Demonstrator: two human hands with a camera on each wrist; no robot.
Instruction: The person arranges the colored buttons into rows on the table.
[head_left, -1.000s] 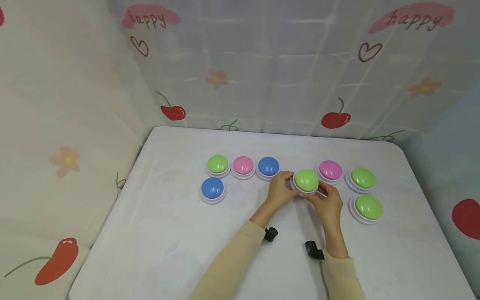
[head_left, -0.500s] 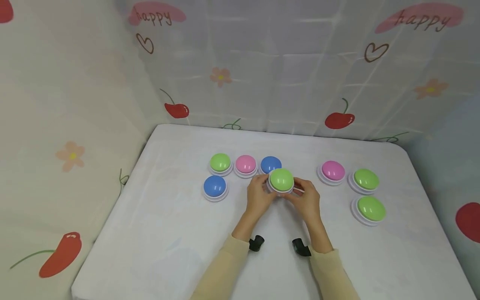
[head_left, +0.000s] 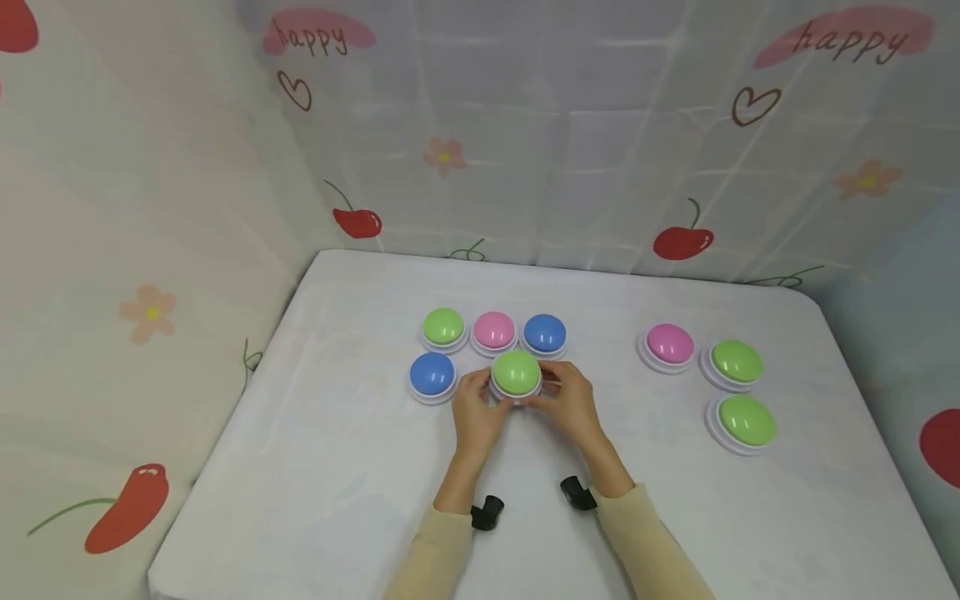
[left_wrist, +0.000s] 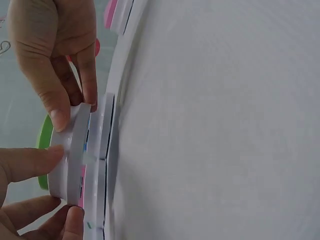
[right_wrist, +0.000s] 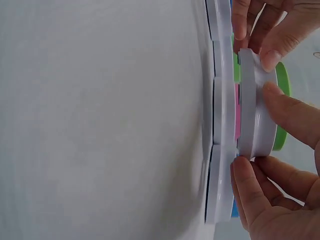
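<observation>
Both hands hold one round push button point(head_left: 516, 372), with a green dome on a white base, just in front of the pink button point(head_left: 494, 331) in the back row. My left hand point(head_left: 477, 417) grips its left side, thumb at the front and fingers behind. On the right side my right hand point(head_left: 572, 404) grips the same base. In the left wrist view the held base point(left_wrist: 70, 155) is raised off the table, its green dome upward. The right wrist view shows the thumb and fingers of the right hand point(right_wrist: 280, 195) around the rim.
Left of the held button is a blue button point(head_left: 431, 374); behind stand a green button point(head_left: 443, 327) and another blue button point(head_left: 544, 333). At the right are a pink button point(head_left: 670, 344) and two green buttons point(head_left: 737, 362). A printed curtain point(head_left: 570, 167) borders the white table point(head_left: 337, 467).
Both hands have carried the green button leftward, from beside the right-hand pink button to in front of the left group. The other buttons stay in place.
</observation>
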